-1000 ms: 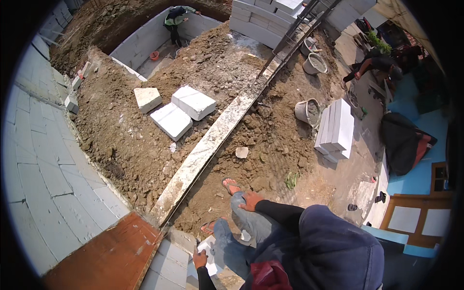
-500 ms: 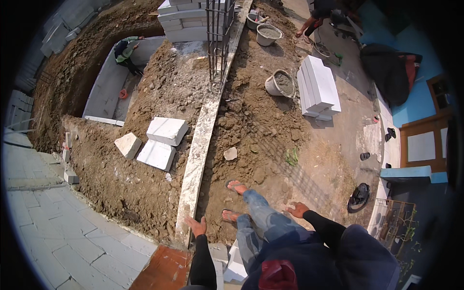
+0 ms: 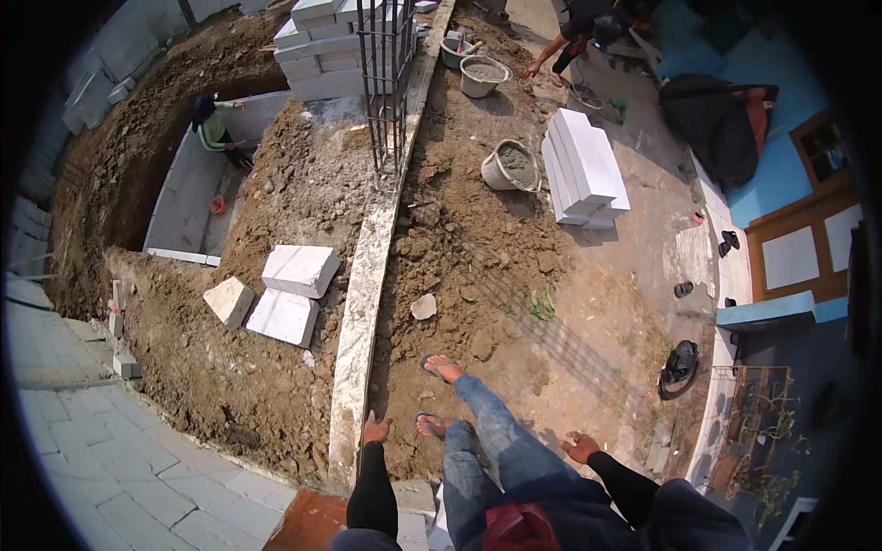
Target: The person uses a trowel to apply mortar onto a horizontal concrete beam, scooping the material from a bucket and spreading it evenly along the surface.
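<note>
My left hand (image 3: 376, 428) hangs beside the long pale concrete beam (image 3: 356, 358), holding nothing, its fingers apart. My right hand (image 3: 580, 447) hovers over the bare ground to the right of my legs, fingers spread and nothing in them. Both arms wear black sleeves. Below, my sandalled feet (image 3: 442, 368) stand on the brown soil right of the beam. Across the beam, two white blocks (image 3: 283, 318) and a broken block piece (image 3: 229, 302) lie on the dirt.
Buckets of grey mortar (image 3: 512, 166) stand near stacked white blocks (image 3: 584, 174). Upright rebar (image 3: 384, 101) rises beside the beam. One person (image 3: 219, 129) stands in a walled pit (image 3: 175, 197); another (image 3: 588, 37) bends at the far right. A stone (image 3: 424, 307) lies ahead of my feet.
My view has shifted, so the ground and blocks sit lower and further left. My left hand now hangs closer to my legs. The person in the pit has turned and changed arm position.
</note>
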Demonstrator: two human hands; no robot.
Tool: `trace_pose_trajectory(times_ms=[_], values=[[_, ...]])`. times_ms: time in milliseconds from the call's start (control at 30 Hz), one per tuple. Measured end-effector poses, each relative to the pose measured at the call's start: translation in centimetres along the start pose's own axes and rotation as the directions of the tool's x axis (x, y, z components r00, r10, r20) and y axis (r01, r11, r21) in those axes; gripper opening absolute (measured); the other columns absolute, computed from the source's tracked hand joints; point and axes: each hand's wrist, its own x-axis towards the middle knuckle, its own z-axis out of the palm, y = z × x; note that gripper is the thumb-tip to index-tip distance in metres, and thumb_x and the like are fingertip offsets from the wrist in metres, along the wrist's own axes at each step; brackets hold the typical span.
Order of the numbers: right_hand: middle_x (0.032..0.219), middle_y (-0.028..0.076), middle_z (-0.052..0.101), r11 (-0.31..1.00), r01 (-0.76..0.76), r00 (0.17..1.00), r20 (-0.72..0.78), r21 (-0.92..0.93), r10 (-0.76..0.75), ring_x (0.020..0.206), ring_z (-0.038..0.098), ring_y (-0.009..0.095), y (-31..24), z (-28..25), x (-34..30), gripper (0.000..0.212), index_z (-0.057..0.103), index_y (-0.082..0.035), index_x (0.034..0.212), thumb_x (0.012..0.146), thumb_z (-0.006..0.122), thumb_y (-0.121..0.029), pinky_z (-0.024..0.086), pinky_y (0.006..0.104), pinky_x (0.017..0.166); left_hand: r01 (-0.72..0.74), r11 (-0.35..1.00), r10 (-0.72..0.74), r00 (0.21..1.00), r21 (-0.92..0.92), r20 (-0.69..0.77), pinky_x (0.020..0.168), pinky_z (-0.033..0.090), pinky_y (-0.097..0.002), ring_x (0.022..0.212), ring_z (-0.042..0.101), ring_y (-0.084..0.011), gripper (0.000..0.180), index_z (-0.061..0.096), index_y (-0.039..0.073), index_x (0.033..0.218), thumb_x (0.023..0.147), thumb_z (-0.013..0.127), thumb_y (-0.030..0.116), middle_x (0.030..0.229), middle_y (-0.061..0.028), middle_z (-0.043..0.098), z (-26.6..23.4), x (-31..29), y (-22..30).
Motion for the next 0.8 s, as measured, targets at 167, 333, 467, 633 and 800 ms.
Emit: trace_pose_trajectory(times_ms=[167,333,467,633,800], values=[[0.151,0.027,0.049,0.986,0.05,0.952,0.291,0.158,-0.095,0.141,0.048,0.037,-4.1,0.0,0.3,0.102,0.039,-0.001,0.156,0.09,0.055,-0.077,0.039,0.0417,0.116,-0.168,0.952,0.146,0.984,0.255,0.103,0.092,0.053,-0.0392,0.105,0.072,-0.0293,0.084,0.039,-0.003,0.154,0.087,0.07,0.036,0.114,-0.0209,0.075,5.6,-6.0,-0.6],[0.166,0.022,0.03,0.926,0.005,0.849,0.488,0.376,-0.202,0.15,0.035,0.039,-6.4,-0.3,-2.0,0.115,0.024,-0.014,0.165,0.082,0.042,-0.092,0.035,0.0479,0.119,-0.232,0.803,-0.153,0.81,0.548,0.567,0.117,0.037,-0.0447,0.142,0.048,-0.0388,0.114,0.055,0.0,0.144,0.075,0.05,0.091,0.145,-0.0338,0.053,11.5,-17.4,-5.1],[0.169,0.019,0.022,0.91,-0.161,0.762,0.634,0.382,-0.131,0.151,0.03,0.045,-6.0,-1.8,-2.3,0.109,0.025,-0.025,0.165,0.082,0.044,-0.092,0.032,0.0596,0.117,-0.15,0.96,-0.03,0.786,0.238,0.617,0.113,0.039,-0.0416,0.139,0.048,-0.0341,0.084,0.052,0.014,0.149,0.091,0.049,0.074,0.15,-0.0253,0.051,11.7,-18.2,-11.8],[0.15,0.011,0.053,0.927,-0.157,0.805,0.589,0.34,-0.079,0.135,0.052,0.032,0.1,1.2,-2.8,0.08,0.049,-0.019,0.151,0.087,0.066,-0.065,0.048,0.061,0.103,0.059,0.996,-0.081,0.904,0.064,0.421,0.11,0.041,-0.0435,0.138,0.049,-0.0346,0.076,0.05,0.017,0.151,0.095,0.052,0.068,0.153,-0.022,0.05,5.8,-20.7,-11.7],[0.131,0.016,0.066,0.959,0.013,0.881,0.449,0.284,-0.145,0.118,0.064,0.03,4.9,4.0,6.4,0.061,0.06,-0.013,0.138,0.088,0.069,-0.047,0.052,0.0517,0.095,0.059,0.997,-0.035,0.923,-0.05,0.384,0.108,0.043,-0.0469,0.136,0.051,-0.0367,0.076,0.049,0.016,0.153,0.095,0.056,0.065,0.154,-0.0206,0.049,4.6,-22.6,-7.4]])
